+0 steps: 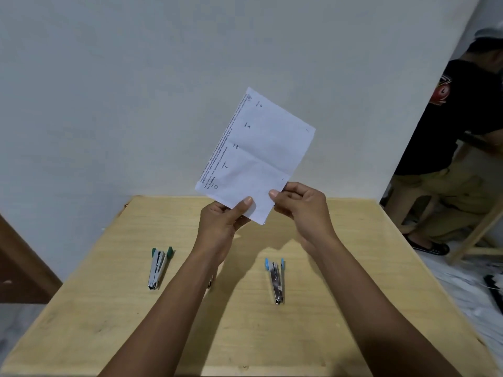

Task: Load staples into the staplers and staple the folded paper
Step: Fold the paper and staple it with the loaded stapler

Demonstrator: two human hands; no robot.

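A folded white paper [258, 153] with small printed text is held upright above the far half of the table. My left hand [226, 216] pinches its bottom edge with the thumb on the front. My right hand [299, 205] pinches the lower right corner. A green-tipped stapler [159, 266] lies on the table at the left. A blue-tipped stapler [276, 278] lies right of the middle. Part of a third small metal object [209, 282] peeks out from under my left forearm.
The light wooden table [353, 308] stands against a white wall [136, 91]. At the right a person in a black shirt [446, 126] stands beside a wooden frame [473, 235]. A brown door [21, 268] shows at the left.
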